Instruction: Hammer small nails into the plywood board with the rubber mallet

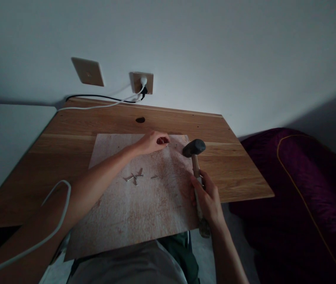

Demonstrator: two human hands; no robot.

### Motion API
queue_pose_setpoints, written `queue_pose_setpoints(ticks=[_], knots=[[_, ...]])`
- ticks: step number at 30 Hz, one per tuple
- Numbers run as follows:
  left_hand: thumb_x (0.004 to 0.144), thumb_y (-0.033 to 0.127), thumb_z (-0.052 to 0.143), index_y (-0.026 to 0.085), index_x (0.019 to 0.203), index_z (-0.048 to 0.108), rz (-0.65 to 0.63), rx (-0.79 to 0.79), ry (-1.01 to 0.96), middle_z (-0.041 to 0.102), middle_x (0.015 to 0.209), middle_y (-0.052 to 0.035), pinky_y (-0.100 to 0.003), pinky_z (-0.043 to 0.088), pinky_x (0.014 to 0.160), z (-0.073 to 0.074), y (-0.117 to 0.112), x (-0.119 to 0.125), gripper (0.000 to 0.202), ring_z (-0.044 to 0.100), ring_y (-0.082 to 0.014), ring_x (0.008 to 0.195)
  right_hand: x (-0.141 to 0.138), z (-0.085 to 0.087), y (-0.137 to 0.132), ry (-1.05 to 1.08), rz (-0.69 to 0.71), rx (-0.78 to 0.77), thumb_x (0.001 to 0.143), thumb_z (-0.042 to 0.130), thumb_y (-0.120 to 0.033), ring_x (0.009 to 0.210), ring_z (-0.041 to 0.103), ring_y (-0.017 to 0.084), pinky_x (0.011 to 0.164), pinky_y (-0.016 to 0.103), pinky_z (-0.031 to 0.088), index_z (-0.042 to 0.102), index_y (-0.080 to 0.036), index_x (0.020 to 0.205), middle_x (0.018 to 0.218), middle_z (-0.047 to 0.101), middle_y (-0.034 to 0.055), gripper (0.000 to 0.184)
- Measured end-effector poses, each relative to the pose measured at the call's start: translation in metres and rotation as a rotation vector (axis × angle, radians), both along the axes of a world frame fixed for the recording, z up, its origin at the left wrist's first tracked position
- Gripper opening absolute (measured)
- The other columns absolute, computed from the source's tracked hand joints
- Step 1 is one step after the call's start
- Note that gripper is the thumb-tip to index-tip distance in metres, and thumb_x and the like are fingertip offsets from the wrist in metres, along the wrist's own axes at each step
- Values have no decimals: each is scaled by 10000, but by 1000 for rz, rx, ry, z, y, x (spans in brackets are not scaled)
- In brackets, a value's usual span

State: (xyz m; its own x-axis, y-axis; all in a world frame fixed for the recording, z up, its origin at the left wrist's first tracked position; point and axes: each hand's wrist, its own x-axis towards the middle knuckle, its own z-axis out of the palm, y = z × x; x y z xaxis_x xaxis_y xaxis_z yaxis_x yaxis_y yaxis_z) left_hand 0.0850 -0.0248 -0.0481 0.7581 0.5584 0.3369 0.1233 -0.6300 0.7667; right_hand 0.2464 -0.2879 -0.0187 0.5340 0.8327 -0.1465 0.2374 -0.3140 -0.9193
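My left hand (153, 142) reaches over the far part of a pale wood-grain board (144, 213). Its thumb and fingers are closed in a pinch, and what sits between the fingertips is too small to make out. In my right hand (208, 195) is a mallet (196, 161) with a black head and a wooden handle. The mallet is raised at the board's right edge, head uppermost. Several small metal fasteners (134, 177) lie crossed in a loose pile on the board. One more fastener (155, 176) lies apart, to the right of the pile.
The board rests on a wooden desk (239, 169) and overhangs its front edge above my lap. A cable hole (140, 120) is near the wall. Cables run to a wall socket (143, 83). Purple fabric (312, 189) stands at the right. A white cable (58, 225) crosses my left arm.
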Motion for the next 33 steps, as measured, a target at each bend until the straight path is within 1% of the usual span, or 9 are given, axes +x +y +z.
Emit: queue_pose_setpoints(ticks=[5,11,14,17,19,23,26,29,33], knots=[[897,96,711,170,963,771,-7,19,5,776,870,-17,-254,528,767,-1,0,1,117,692,-136,763,1,0,-1,5,9,-8,897,693,-662,401,532,157,402,264,452,670,-184,1226,538,576,-83,581],[898,91,726,185,993,796,-13,135,29,758,921,-21,-258,511,774,-3,0,-1,151,702,-142,807,0,1,1,0,8,-10,882,687,-697,391,526,158,381,258,433,663,-185,1175,513,559,-87,591],[923,159,758,179,1031,798,-23,101,23,768,934,-34,-262,522,766,-4,0,-2,117,701,-143,795,0,1,1,2,2,-5,879,697,-695,384,522,158,382,261,430,665,-187,1176,507,560,-88,589],[922,200,788,167,1116,786,-15,33,14,782,908,-37,-267,531,750,-4,0,-1,196,699,-148,774,0,1,0,5,3,-5,886,699,-685,381,521,160,386,260,422,669,-184,1197,492,558,-89,590],[914,219,805,164,1135,776,-5,9,12,779,888,-32,-268,531,742,-4,0,-1,230,693,-149,762,1,0,0,5,9,-4,895,699,-679,381,516,157,384,257,418,668,-181,1199,489,553,-91,584],[893,255,842,161,1005,759,11,32,5,747,877,-30,-266,520,733,-4,2,0,168,674,-147,763,1,-1,0,-5,16,-7,897,699,-687,395,519,156,392,253,429,670,-175,1208,493,559,-88,600],[880,240,858,161,898,733,33,62,-14,719,903,-33,-264,514,740,-4,2,0,149,654,-141,769,1,-1,0,11,5,-6,881,707,-699,384,509,153,378,255,424,662,-173,1233,508,563,-91,635],[895,208,844,161,877,739,37,83,-12,696,900,-27,-267,505,754,-4,3,0,116,640,-136,768,1,-1,0,12,0,2,875,717,-694,383,516,154,377,255,425,662,-171,1237,507,560,-93,638],[916,183,809,166,907,771,4,117,14,694,894,-28,-275,493,759,-3,4,-1,43,649,-148,786,1,-2,-1,17,9,17,889,717,-674,389,513,150,383,256,432,666,-176,1216,518,563,-91,598]])
